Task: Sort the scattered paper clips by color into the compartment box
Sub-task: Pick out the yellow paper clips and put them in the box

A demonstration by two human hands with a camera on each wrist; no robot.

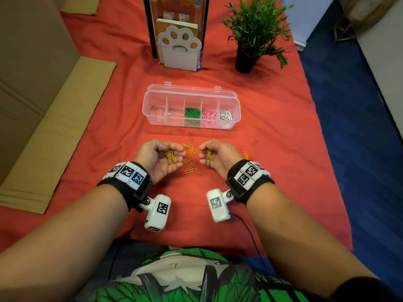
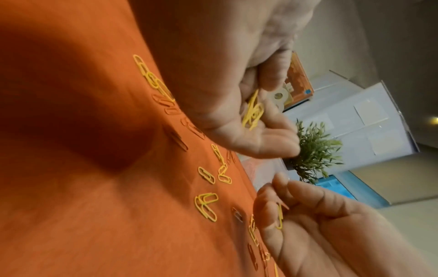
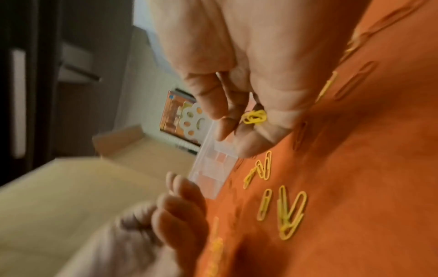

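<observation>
Both hands hover palm-in over the red cloth, in front of the clear compartment box. My left hand cups a small bunch of yellow clips, also seen in the left wrist view. My right hand pinches a few yellow clips between thumb and fingers. Loose yellow clips lie on the cloth between the hands. Red clips lie nearer the box, and more lie right of my right hand. The box holds green, pink and white clips in its three right compartments.
The box lid stands open at the back. Behind it are a white paw-shaped bookend with books and a potted plant. Flattened cardboard lies along the left; the cloth ends at blue floor on the right.
</observation>
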